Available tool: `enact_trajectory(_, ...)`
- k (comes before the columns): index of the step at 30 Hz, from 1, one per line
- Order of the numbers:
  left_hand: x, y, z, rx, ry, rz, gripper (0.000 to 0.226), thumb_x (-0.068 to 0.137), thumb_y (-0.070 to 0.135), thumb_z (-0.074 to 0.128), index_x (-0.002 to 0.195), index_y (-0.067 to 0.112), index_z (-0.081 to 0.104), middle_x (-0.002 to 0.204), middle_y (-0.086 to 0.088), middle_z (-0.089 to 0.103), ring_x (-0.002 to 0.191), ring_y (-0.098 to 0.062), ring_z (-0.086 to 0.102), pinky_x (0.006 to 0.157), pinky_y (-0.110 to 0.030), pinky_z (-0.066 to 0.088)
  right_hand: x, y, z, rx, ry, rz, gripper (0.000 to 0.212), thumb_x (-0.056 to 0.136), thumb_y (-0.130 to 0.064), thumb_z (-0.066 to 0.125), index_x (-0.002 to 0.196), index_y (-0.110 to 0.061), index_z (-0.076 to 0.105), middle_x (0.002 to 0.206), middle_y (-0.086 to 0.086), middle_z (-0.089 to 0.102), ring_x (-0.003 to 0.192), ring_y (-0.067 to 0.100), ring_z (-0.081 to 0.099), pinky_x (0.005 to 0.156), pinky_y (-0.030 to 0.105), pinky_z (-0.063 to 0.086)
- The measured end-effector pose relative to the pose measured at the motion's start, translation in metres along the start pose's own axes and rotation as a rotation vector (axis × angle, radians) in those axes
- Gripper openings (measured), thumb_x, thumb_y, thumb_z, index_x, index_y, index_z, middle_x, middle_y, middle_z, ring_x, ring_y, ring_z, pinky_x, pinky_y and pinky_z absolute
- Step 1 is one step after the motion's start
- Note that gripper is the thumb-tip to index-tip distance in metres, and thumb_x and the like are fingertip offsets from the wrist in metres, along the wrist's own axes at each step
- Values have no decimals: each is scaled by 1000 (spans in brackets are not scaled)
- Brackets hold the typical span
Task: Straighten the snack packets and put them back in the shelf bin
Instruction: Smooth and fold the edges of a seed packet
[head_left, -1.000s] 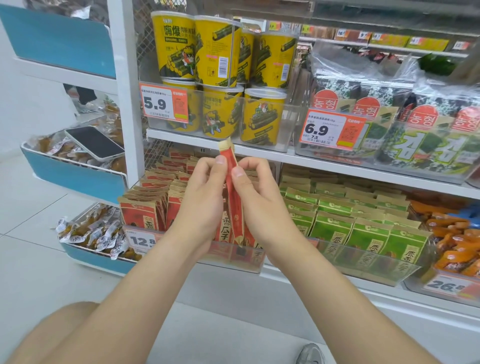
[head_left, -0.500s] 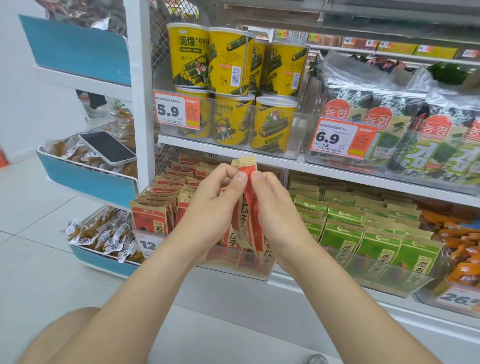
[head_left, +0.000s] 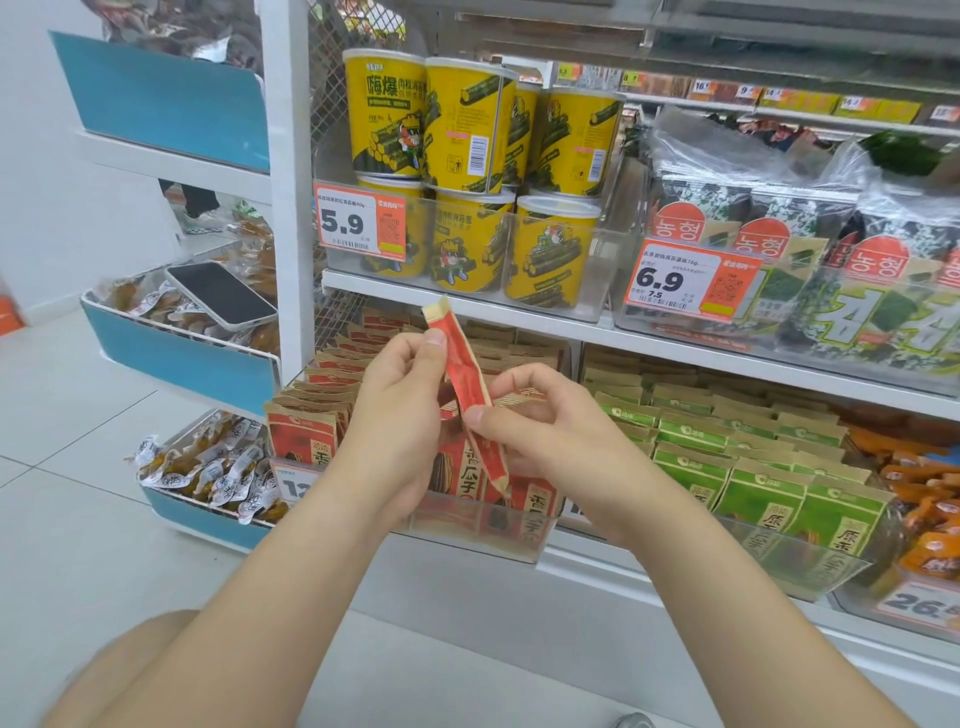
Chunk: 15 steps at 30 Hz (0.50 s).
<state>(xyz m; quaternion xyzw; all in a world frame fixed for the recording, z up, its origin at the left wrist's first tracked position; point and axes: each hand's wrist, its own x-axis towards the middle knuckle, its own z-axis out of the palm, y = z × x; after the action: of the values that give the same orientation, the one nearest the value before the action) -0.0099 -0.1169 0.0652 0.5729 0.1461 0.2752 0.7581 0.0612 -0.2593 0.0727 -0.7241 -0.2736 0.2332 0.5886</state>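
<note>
The red packet (head_left: 467, 395) is up in the air between both hands, just in front of the lower shelf and over its bin. It is turned edge-on to the person and tilted, its pale top seal leaning up and to the left and its bottom corner hanging just above the bin's front wall. The left hand (head_left: 400, 410) pinches the upper part between thumb and fingers. The right hand (head_left: 545, 436) pinches it lower down, thumb on the near face. Holding it at two spots along its length looks like a way to pull the packet flat before it goes back.

Right below, the clear bin (head_left: 498, 545) holds rows of matching red packets (head_left: 301, 436), standing upright and packed front to back. Behind the hands there seems to be room for this one, though the hands hide the exact slot.

Beside it on the same shelf, another clear bin (head_left: 810, 566) holds green packets (head_left: 753, 488) in similar upright rows. On the shelf above, yellow tubs (head_left: 467, 124) are stacked two high in a clear tray with a 5.9 price tag (head_left: 360, 222), next to bagged seaweed (head_left: 779, 249). To the left, a blue rack basket (head_left: 182, 364) is full of small wrapped snacks, with a phone (head_left: 221, 293) lying face up on top.
</note>
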Motion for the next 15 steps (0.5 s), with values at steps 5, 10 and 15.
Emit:
enact_trajectory(5, -3, 6, 1, -56, -163, -83, 29, 109, 34, 63, 115, 6, 64, 112, -11, 80, 102, -22, 76, 86, -49, 66, -6, -7, 0, 87, 200, -106, 32, 92, -38, 84, 108, -14, 69, 91, 9, 82, 74, 22, 76, 75, 45, 62)
enact_trajectory(10, -14, 3, 6, 75, -261, -45, 32, 99, 17, 77, 130, 14, 67, 122, -5, 80, 111, -22, 79, 90, -51, 66, -4, -7, -3, 112, 390, -185, 32, 97, -46, 77, 96, -15, 69, 80, 4, 81, 67, 13, 71, 64, 32, 54)
enact_trajectory(15, -13, -1, 6, 86, -280, 35, 31, 104, 6, 69, 132, 17, 72, 127, -1, 79, 119, -23, 75, 95, -51, 65, 2, 1, -1, 95, 354, -154, 36, 98, -46, 76, 100, -13, 62, 92, 12, 82, 89, 31, 80, 82, 54, 65)
